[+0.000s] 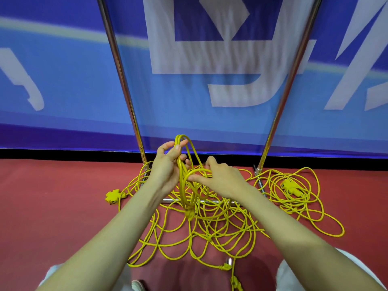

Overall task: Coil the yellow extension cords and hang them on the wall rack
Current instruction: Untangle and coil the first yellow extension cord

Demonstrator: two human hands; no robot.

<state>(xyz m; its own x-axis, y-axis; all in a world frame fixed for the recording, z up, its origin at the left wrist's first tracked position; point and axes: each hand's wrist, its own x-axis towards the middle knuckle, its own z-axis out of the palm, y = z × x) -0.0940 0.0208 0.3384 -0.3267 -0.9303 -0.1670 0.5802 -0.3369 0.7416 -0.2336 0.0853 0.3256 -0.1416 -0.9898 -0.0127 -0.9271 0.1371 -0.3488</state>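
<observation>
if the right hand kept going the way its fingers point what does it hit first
Likely the coiled cord loops gripped by the left hand; the right hand points left, straight at them, though depth is unclear.

Yellow extension cords (210, 223) tangled on floor; few loops (184, 164) raised, hand-held.

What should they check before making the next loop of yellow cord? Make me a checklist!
1. Left hand grips the coil firmly: ok.
2. Right hand pinches the next loop: ok.
3. Floor pile feeds without snags: not ok, strands cross everywhere.
4. Cord is clear of the rack's bottom bar: not ok, strands lie across it.
5. Socket block is free to follow: cannot tell.
6. There is a spot to hang the coil: cannot tell, the rack's top is out of view.
</observation>
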